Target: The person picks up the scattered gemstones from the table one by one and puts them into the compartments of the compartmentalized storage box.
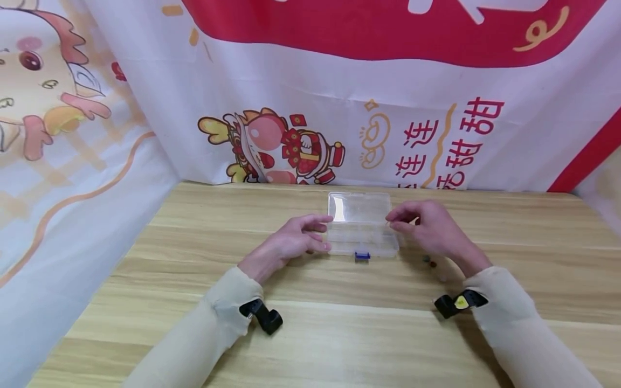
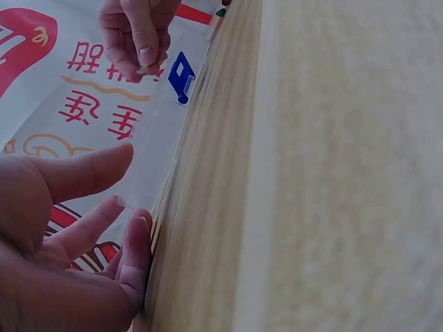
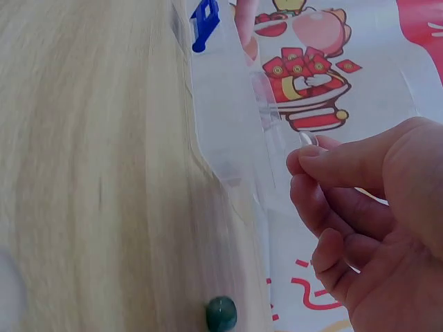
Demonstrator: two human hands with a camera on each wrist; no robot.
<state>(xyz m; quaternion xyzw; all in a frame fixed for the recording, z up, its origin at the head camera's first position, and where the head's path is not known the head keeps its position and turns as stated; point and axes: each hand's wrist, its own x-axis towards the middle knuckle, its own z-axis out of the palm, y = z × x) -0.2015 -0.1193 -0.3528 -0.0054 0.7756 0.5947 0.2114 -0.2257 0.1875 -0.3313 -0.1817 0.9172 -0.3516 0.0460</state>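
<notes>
A clear plastic compartment box (image 1: 363,250) sits on the table with its lid (image 1: 361,207) raised and a blue latch (image 1: 361,256) at the front. My left hand (image 1: 303,235) touches the left side of the box, thumb and fingers spread apart. Over the right end, my right hand (image 1: 427,226) pinches a small shiny, clear piece (image 3: 308,139) between thumb and forefinger. Its exact kind is too small to tell. Below the right hand lie a dark green bead-like piece (image 3: 221,315) and a reddish-brown one (image 1: 433,264).
A pale, translucent piece (image 1: 442,277) lies near the right wrist. The wood-grain table (image 1: 339,334) runs back to a printed cloth (image 1: 301,75) hanging behind the box. Another cloth (image 1: 73,161) hangs on the left.
</notes>
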